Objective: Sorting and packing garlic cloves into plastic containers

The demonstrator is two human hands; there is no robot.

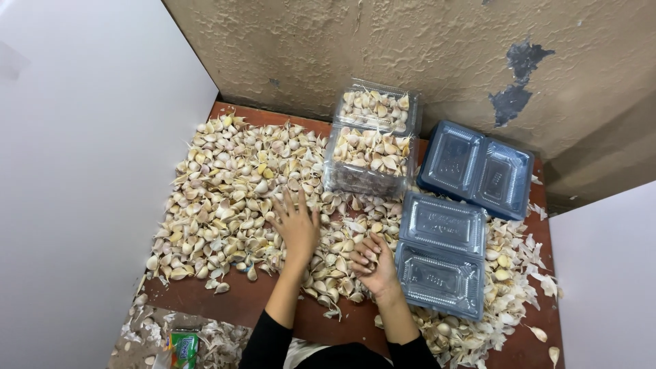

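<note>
left hand (pixel 295 225) is spread flat, fingers fanned wide, pressing down on the garlic pile (pixel 232 191) in the middle of the table (pixel 239 304). it grips nothing, just rests palm-down on the cloves. right hand (pixel 374 265) sits at the pile's near edge, just beside the open tray (pixel 442 254), palm up and fingers loosely curled; looks like a clove or two cupped inside, though i cannot tell for sure.

to my eye the work is gathering cloves by the handful. doing it well means raking with the flat hand toward the cupped one, keeping loose skins (pixel 540 273) out of the scoop, and lifting only what the palm can hold without spilling.

two full tubs (pixel 372 143) stand stacked at the back against the wall. a second blue tray (pixel 476 169) lies open right of them, empty. more skins litter the floor (pixel 205 338) by the table's near left edge.
</note>
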